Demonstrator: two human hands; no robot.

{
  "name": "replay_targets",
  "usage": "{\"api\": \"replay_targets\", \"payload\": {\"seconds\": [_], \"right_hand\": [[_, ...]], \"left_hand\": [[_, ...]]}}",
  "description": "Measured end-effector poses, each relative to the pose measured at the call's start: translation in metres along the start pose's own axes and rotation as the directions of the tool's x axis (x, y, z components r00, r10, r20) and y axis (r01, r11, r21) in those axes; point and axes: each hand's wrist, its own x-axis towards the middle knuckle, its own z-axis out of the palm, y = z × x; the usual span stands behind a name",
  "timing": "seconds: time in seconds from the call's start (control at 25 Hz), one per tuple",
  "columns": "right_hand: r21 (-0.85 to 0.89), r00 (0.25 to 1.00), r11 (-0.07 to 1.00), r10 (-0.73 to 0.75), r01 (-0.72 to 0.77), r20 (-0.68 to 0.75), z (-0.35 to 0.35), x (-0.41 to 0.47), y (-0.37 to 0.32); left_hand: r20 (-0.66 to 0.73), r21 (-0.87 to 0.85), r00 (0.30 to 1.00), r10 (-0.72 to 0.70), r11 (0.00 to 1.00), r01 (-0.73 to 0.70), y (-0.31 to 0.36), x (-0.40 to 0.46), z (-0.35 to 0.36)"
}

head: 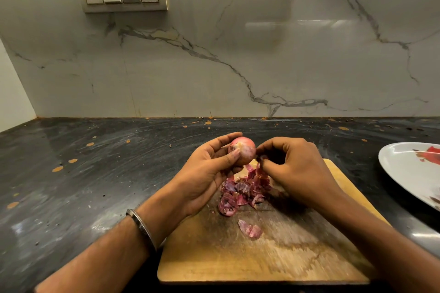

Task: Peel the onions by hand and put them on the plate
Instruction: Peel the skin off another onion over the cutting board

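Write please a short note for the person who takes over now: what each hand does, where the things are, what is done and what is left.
Left hand: holds the onion above the cutting board, fingers curled round it.
Right hand: pinches a strip of skin that hangs from the onion.
Peels: a pile on the board under the hands, one loose piece nearer the person.
Plate: at the right on the counter; no onion shows on its visible part.
Done: most of the dry skin seems off this onion.
Left: pull the strip free, put the onion on the plate. No other onions are in view.
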Motion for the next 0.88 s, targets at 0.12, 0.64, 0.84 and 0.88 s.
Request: {"api": "replay_targets", "payload": {"seconds": [0.12, 0.64, 0.84, 0.88], "right_hand": [[0.124, 0.999, 0.992, -0.003, 0.007, -0.032, -0.0045, 0.0003, -0.0032], [0.211, 0.997, 0.975, -0.071, 0.07, 0.0, -0.0027, -0.0025, -0.0032], [0.158, 0.994, 0.982, -0.1, 0.106, -0.047, -0.0018, -0.0037, -0.0056], [0.148, 0.993, 0.983, -0.1, 0.107, -0.054, -0.0019, -0.0035, -0.0054]], "left_hand": [[0.027, 0.0, 1.0, -0.01, 1.0, 0.01, -0.0005, -0.0011, -0.0011], [0.016, 0.064, 0.999, -0.046, 0.997, 0.044, -0.0016, -0.0063, 0.003], [0.031, 0.077, 0.999, -0.044, 0.996, 0.041, -0.006, -0.0056, 0.0022], [0.033, 0.075, 0.998, -0.046, 0.996, 0.043, -0.0066, -0.0055, 0.0022]]}}
